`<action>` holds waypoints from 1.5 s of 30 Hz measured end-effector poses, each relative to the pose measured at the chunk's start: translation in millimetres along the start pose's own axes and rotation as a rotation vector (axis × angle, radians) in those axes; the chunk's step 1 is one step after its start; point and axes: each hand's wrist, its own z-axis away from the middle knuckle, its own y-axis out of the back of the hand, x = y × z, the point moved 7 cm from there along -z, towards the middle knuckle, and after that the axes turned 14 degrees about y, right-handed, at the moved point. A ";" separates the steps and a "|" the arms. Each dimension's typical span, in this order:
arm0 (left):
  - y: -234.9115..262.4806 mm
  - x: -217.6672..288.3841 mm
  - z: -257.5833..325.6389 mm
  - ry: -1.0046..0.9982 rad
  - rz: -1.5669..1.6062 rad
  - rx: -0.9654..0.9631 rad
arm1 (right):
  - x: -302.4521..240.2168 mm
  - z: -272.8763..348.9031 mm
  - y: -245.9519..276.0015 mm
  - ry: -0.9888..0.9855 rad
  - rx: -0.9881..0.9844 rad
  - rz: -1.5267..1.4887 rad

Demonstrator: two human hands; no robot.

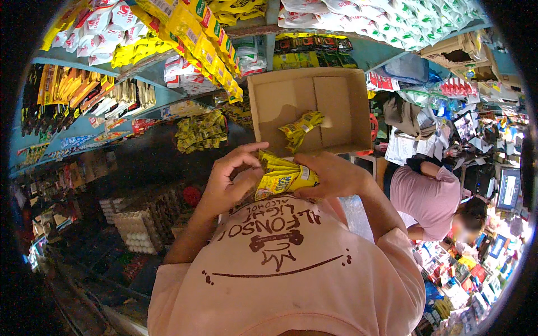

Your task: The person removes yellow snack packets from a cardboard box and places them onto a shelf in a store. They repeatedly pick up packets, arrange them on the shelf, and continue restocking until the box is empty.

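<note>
In front of my chest is a folded bundle of yellow seasoning sachets [286, 176], its strips fanned in layers. My right hand [330, 175] is closed around the right end of it, thumb on the near side. At the bundle's left edge my left hand [235, 172] has its fingers bent and apart, with the index finger raised and the thumb close to the packets. Just beyond my hands stands a shallow cardboard box [342, 123]. Another bundle of yellow sachets [302, 130] lies inside it, toward the near side.
Strips of yellow packets [196, 42] hang above, left of the box. Blue shelves hold more sachets, including a yellow pile [202, 131]. Egg trays [140, 227] are stacked at lower left. To the right a person in a pink shirt [423, 193] bends beside crowded goods.
</note>
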 end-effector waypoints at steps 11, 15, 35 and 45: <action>-4.9 -6.3 -4.4 0.107 0.013 -0.122 | -5.0 -5.2 4.2 0.006 -0.054 0.005; -6.3 -7.8 -7.2 0.047 0.017 -0.113 | -2.7 -5.8 1.4 -0.002 -0.075 0.016; -2.4 -29.9 -9.6 0.155 0.307 -0.103 | -0.9 -2.1 2.8 -0.034 -0.095 0.056; -9.4 -7.3 -7.3 -0.080 -0.094 0.238 | -8.9 -5.3 7.4 -0.104 -0.134 0.075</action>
